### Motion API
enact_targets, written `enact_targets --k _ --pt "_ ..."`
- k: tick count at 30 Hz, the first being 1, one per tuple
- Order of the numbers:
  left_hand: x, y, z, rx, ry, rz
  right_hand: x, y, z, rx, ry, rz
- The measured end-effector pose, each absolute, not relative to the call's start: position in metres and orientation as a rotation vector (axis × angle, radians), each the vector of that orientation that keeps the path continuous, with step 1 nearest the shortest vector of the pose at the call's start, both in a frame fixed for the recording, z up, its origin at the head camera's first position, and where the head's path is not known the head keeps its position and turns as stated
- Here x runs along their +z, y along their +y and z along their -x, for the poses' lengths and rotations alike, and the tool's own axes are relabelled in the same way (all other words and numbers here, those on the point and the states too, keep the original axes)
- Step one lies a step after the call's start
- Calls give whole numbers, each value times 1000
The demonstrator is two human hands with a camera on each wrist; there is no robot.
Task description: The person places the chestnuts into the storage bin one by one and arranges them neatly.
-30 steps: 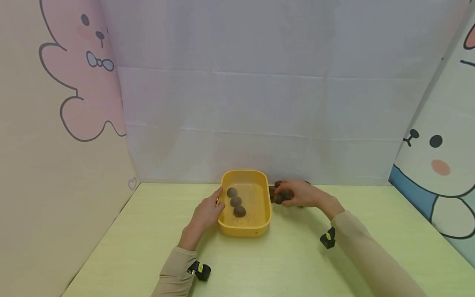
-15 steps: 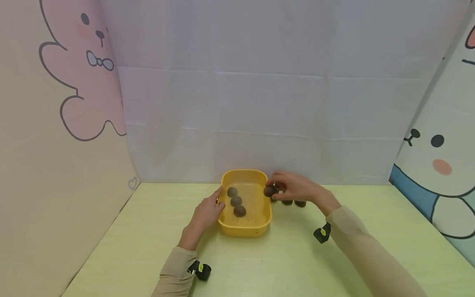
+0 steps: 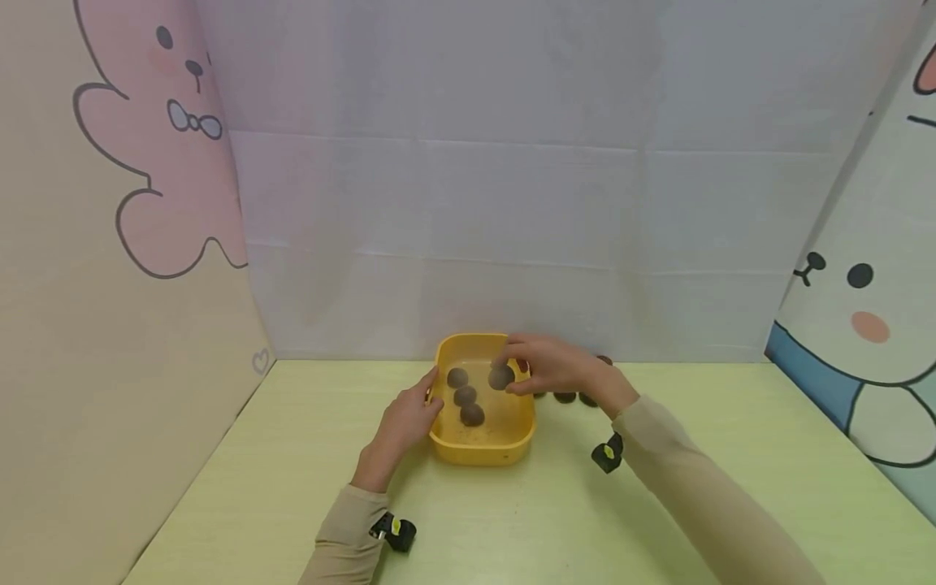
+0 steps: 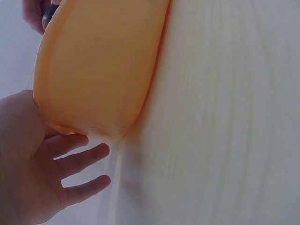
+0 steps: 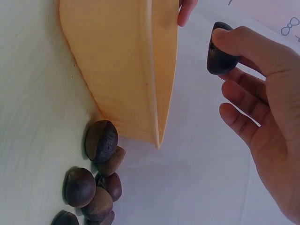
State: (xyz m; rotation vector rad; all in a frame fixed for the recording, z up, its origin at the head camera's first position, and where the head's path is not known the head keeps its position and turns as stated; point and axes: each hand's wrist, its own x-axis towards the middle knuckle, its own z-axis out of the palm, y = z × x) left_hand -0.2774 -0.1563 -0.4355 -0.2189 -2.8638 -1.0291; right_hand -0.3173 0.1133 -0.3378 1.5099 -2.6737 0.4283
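What looks to be a nut [image 3: 500, 377] is held above the floor of the tub [image 3: 478, 457], towards its right side; it is pinched between the thumb and fingertips of the right hand [image 3: 553, 363], whose outer fingers are loosely bent and apart from it; the tub's left rim is gripped by the left hand [image 3: 407, 418], with the thumb laid over the edge and the forefinger outside, the remaining fingers being spread; three nuts [image 3: 472, 415] are set in a slanting row on the tub's floor, and loose nuts [image 5: 79, 187] are clustered on the table [image 3: 468, 528] beside its right side; by its look, the nut is judged to be hard, light and not easily broken, though its smooth skin may prove a little slippery; it is best taken across its width, with thumb and fingertips opposed; the tub is judged to be light, thin plastic, easily slid, so a hold at the rim is well suited to it; in the right wrist view the nut's longer axis is aligned roughly with the tub's rim, and its flatter face is turned tablewards; which end is its tip cannot be told; the tub's long axis is pointed towards the back wall [image 3: 446, 203].
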Motion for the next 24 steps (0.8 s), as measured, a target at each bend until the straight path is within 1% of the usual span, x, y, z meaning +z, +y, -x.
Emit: enact_targets --k 18,24 --pt "-435 -155 277 -1012 -2863 219 -356 72 312 366 -2755 -1661" --pt "-435 -156 278 -1013 -2868 218 -365 58 312 273 -2780 -1710"
